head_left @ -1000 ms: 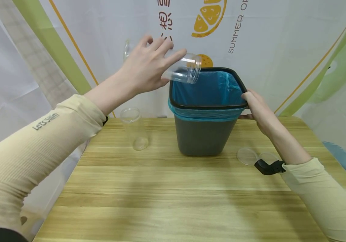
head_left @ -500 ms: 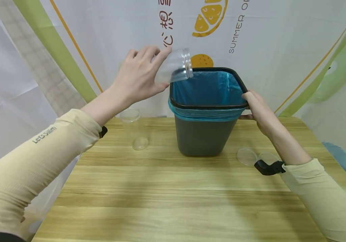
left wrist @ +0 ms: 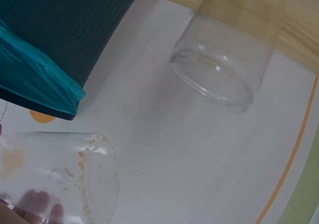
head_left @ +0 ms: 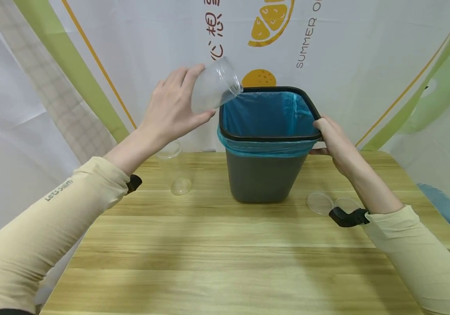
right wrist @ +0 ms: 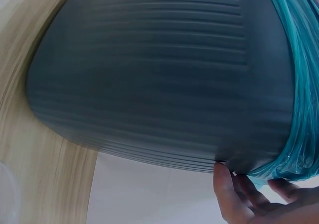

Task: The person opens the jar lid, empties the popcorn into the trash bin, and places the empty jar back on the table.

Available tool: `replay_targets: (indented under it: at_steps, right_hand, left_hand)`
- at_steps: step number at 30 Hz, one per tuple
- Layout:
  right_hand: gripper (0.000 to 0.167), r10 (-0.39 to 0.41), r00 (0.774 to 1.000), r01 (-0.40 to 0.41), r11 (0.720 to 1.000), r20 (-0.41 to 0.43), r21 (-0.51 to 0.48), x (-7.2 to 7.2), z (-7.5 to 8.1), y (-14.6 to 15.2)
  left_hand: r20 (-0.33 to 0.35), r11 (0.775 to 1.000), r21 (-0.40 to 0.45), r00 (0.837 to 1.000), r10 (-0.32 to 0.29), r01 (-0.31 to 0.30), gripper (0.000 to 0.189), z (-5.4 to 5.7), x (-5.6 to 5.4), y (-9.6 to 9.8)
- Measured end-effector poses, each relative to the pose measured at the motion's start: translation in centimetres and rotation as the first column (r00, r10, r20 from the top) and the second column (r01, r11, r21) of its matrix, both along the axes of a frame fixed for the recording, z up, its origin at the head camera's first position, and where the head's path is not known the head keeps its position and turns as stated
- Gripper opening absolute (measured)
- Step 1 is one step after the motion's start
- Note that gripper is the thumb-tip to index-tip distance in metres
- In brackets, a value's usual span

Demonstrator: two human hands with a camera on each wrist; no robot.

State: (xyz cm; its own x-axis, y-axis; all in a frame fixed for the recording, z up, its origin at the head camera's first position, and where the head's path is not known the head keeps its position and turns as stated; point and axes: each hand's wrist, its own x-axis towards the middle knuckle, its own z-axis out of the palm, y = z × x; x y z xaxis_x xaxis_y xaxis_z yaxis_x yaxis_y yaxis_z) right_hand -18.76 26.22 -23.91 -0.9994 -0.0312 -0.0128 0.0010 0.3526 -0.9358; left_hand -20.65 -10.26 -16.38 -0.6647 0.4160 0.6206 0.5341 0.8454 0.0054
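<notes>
My left hand grips a clear plastic jar, tilted with its open mouth toward the upper left rim of a trash can. Bits of yellowish residue cling near the jar's base in the left wrist view. The grey trash can stands upright, lined with a blue bag folded over its black rim. With its thumb on the rim, my right hand holds the can's right side; in the right wrist view its fingers touch the can's wall below the bag.
A second clear jar stands without a lid on the wooden table, left of the can. Two clear round lids lie to the right, one lid beside the other lid, partly behind the right wrist camera. A printed curtain hangs behind.
My left hand has drawn the jar leftward and back from over the can, and its mouth has turned from slightly downward to more upward. My right hand and the can have stayed put.
</notes>
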Motion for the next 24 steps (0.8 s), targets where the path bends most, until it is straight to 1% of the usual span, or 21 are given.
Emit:
replay_targets:
  at_steps: [4,8,10,15,19,24]
  right_hand:
    - [0.055,0.002,1.000,-0.002,1.000,0.002,-0.004,0.0,0.0,0.0]
    - [0.050,-0.001,1.000,0.001,1.000,0.007,-0.012,-0.1,0.0,0.0]
    - [0.046,-0.004,1.000,0.004,1.000,0.007,-0.013,-0.1,-0.1,0.0]
    - [0.044,-0.012,1.000,0.012,1.000,0.006,-0.009,-0.1,-0.1,-0.1]
    - [0.044,-0.019,1.000,0.019,1.000,0.012,-0.012,-0.2,0.0,-0.2]
    - [0.044,-0.019,1.000,0.019,1.000,0.014,-0.018,-0.2,-0.1,-0.1]
  left_hand:
    - [0.061,0.993,0.114,0.998,0.007,-0.014,0.086,-0.5,0.1,-0.1]
    - [0.111,0.977,0.214,0.994,0.002,-0.025,0.085,-1.2,0.2,0.0]
    - [0.125,0.966,0.256,0.992,-0.001,-0.031,0.086,-1.6,0.2,0.0]
    - [0.148,0.938,0.344,0.989,-0.004,-0.048,0.086,-2.8,0.4,0.0]
    - [0.162,0.916,0.397,0.987,-0.007,-0.059,0.087,-3.7,0.5,0.0]
    - [0.207,0.888,0.454,0.978,-0.020,-0.078,0.090,-4.8,0.5,-0.1]
